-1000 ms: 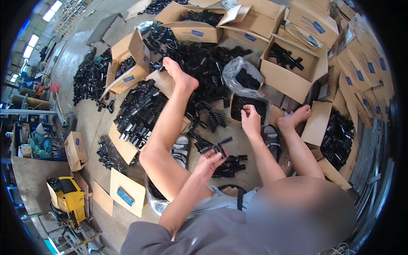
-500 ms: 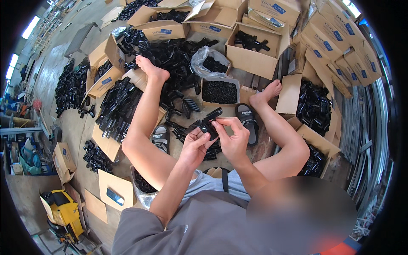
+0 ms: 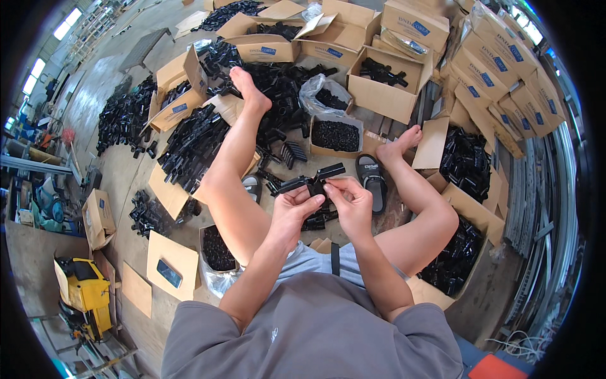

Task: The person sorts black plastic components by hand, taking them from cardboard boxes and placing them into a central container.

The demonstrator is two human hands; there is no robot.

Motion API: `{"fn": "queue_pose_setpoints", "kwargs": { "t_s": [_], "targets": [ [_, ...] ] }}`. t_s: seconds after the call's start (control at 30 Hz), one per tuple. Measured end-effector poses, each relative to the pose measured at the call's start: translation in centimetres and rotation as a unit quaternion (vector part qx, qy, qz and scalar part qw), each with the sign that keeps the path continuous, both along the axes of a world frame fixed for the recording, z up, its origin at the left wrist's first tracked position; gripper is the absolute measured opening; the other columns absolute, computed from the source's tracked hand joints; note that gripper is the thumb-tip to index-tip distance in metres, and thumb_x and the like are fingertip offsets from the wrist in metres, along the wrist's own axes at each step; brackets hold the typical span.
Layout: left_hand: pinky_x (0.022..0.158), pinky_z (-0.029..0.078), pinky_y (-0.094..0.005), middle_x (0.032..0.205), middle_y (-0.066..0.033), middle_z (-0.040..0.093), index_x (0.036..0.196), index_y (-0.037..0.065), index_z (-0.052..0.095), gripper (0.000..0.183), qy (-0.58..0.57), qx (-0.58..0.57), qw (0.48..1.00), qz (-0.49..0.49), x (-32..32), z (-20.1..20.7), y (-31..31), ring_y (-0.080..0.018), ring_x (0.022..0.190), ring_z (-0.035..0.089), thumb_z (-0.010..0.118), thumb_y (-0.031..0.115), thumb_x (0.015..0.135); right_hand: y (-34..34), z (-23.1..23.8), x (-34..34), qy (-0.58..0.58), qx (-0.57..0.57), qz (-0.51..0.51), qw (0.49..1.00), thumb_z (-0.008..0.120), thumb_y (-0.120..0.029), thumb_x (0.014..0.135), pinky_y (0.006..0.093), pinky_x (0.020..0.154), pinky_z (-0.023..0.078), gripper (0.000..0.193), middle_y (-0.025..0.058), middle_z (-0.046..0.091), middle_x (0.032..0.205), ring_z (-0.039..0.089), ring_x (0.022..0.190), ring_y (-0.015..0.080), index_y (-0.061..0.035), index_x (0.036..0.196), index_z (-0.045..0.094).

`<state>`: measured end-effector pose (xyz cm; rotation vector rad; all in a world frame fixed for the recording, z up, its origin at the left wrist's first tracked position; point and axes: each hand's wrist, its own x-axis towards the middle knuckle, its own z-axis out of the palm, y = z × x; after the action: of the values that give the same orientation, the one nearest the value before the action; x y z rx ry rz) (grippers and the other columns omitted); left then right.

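Note:
Between my legs, both hands hold one glossy black plastic fitting [image 3: 331,171] with elongated, angled arms. My left hand [image 3: 294,213] is closed around its left and lower part, thumb on top. Thumb and fingertips of my right hand [image 3: 352,203] pinch it near the middle, below the raised right arm. My fingers hide part of the joint. Beyond my hands, a small carton [image 3: 336,153] holds tiny black pieces, with more in a clear plastic bag [image 3: 307,95]. Loose black ribbed parts [image 3: 293,153] lie on the floor nearby.
Heaps of black fittings [image 3: 194,145] lie to the left. An open carton [image 3: 394,107] stands ahead, and stacked cartons [image 3: 499,69] rise at the far right. One sandal [image 3: 371,183] is by my right leg. A phone [image 3: 169,272] rests on cardboard; metal rails [image 3: 536,208] line the right.
The fitting has turned so its left arm lies flatter. My right hand has shifted slightly right and down along it. The whole view has tilted, shifting the surroundings.

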<state>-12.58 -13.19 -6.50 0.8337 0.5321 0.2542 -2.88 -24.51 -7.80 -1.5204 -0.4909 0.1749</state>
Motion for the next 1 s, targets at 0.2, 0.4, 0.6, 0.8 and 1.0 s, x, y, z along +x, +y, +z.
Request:
{"fn": "queue_pose_setpoints", "kwargs": {
  "t_s": [0.2,0.4,0.6,0.8,1.0],
  "targets": [
    [0.086,0.058,-0.0258,0.108,-0.0100,0.075,0.116,-0.001,0.069,0.029,0.021,0.048,0.999,-0.005,0.3,-1.6,-0.2,-0.0136,0.096,0.071,0.075,-0.003,0.087,-1.0,-1.8,-0.7,0.172,0.058,0.032,0.983,0.070,0.001,0.093,0.0240,0.079,0.055,0.012,0.0081,0.074,0.096,0.069,0.086,0.0101,0.0057,0.103,0.073],
    [0.088,0.056,-0.0271,0.109,-0.0104,0.074,0.113,-0.004,0.070,0.030,0.043,0.084,0.995,-0.033,2.8,-2.8,0.2,-0.0131,0.097,0.070,0.075,-0.006,0.084,-0.7,-4.1,0.3,0.189,0.028,-0.025,0.981,0.069,-0.001,0.094,0.0234,0.079,0.054,0.013,0.0079,0.074,0.099,0.069,0.088,0.0094,0.0059,0.105,0.070],
    [0.089,0.055,-0.0266,0.109,-0.0103,0.074,0.113,-0.004,0.071,0.029,0.066,0.072,0.994,-0.043,4.6,-4.4,0.5,-0.0121,0.097,0.068,0.076,-0.005,0.084,-0.6,-6.2,1.5,0.217,0.032,-0.045,0.975,0.068,-0.003,0.096,0.0228,0.081,0.053,0.015,0.0069,0.073,0.101,0.067,0.090,0.0086,0.0044,0.108,0.069],
    [0.089,0.055,-0.0273,0.108,-0.0098,0.074,0.112,-0.004,0.071,0.029,0.079,0.075,0.993,-0.054,5.9,-4.5,1.4,-0.0122,0.098,0.068,0.076,-0.006,0.084,-0.6,-6.8,4.1,0.363,0.105,0.042,0.925,0.067,-0.006,0.096,0.0268,0.088,0.052,0.017,0.0051,0.072,0.105,0.066,0.097,0.0110,0.0009,0.112,0.070],
    [0.086,0.056,-0.0282,0.107,-0.0088,0.075,0.110,-0.004,0.071,0.027,0.094,0.078,0.990,-0.063,6.8,-5.1,2.3,-0.0122,0.097,0.069,0.074,-0.008,0.084,-0.6,-6.9,5.4,0.331,0.058,0.083,0.938,0.069,-0.007,0.095,0.0279,0.091,0.051,0.022,0.0051,0.072,0.109,0.066,0.098,0.0118,0.0031,0.115,0.070]
  ]
}}
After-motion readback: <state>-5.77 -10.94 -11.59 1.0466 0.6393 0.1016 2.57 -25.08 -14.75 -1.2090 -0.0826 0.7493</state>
